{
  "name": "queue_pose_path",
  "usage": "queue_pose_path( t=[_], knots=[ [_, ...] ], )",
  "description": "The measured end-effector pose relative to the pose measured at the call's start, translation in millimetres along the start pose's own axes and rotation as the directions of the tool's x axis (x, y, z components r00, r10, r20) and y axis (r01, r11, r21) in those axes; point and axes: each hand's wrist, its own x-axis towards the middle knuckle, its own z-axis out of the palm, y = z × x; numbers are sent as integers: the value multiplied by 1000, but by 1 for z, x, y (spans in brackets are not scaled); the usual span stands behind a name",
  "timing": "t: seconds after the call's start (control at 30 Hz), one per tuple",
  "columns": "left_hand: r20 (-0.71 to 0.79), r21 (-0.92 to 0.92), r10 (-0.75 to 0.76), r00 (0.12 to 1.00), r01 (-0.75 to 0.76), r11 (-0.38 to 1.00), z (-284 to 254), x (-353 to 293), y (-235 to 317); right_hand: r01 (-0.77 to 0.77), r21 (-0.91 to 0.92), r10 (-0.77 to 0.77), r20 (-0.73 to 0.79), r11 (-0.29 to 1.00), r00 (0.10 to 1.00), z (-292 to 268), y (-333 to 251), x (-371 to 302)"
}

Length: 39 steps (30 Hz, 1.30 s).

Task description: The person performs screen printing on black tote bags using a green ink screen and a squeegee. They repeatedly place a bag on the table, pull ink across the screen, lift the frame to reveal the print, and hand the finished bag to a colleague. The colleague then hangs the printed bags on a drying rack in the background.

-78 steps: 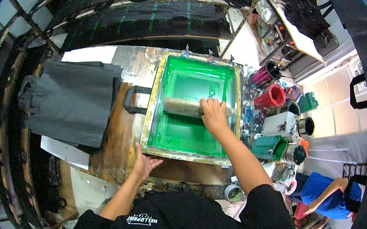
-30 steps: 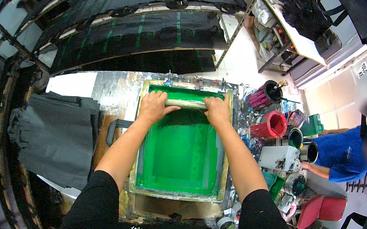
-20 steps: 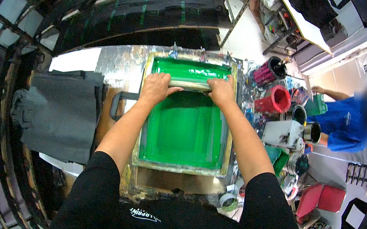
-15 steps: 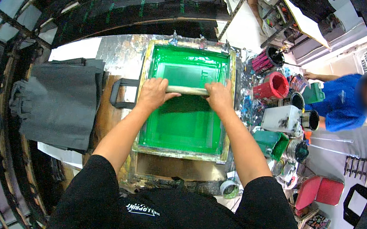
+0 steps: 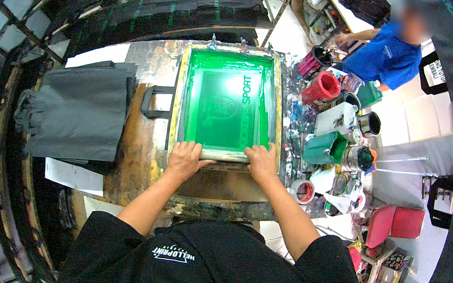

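A screen-printing frame (image 5: 181,78) with a pale rim lies on the worktable before me, its mesh (image 5: 215,94) covered in green ink. A round emblem and dark lettering show through the mesh. My left hand (image 5: 183,160) and my right hand (image 5: 262,162) are closed around the two ends of a squeegee (image 5: 223,155) at the frame's near end. Only the middle of its pale handle shows; the blade is hidden. From under the frame's left side sticks out a dark strap loop (image 5: 157,102). Metal clamps (image 5: 243,46) sit along the far rim.
Left of the frame lies a stack of dark grey fabric bags (image 5: 79,110). Along the right edge stand a red bucket (image 5: 320,88), a green container (image 5: 326,148), a white tub (image 5: 336,119) and a tape roll (image 5: 303,191). A person in blue (image 5: 383,56) stands beyond them.
Both hands have drawn the squeegee from the middle of the screen to its near end, uncovering the design. My view has shifted. The person in blue has moved farther off.
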Motion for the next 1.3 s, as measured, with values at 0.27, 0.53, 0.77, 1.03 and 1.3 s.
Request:
queue_pose_path(
  t=[0.27,0.53,0.77,1.03,1.3],
  knots=[
    [-2,-197,-104,995,102,975,-4,-12,-17,12,71,-15,43,997,999,-12,9,9],
    [209,-79,-516,831,541,838,14,-104,-57,103,-97,-116,-140,990,983,-3,-31,-15],
    [199,-121,-476,856,504,855,29,-101,-65,81,46,-73,-158,996,985,1,-50,-24],
    [-4,-316,-453,892,428,846,15,-103,-61,45,84,-27,-206,995,978,-52,-54,-15],
    [35,-889,-669,742,329,319,-67,-24,-36,34,-8,-34,-429,999,903,-155,-56,15]
  ],
)
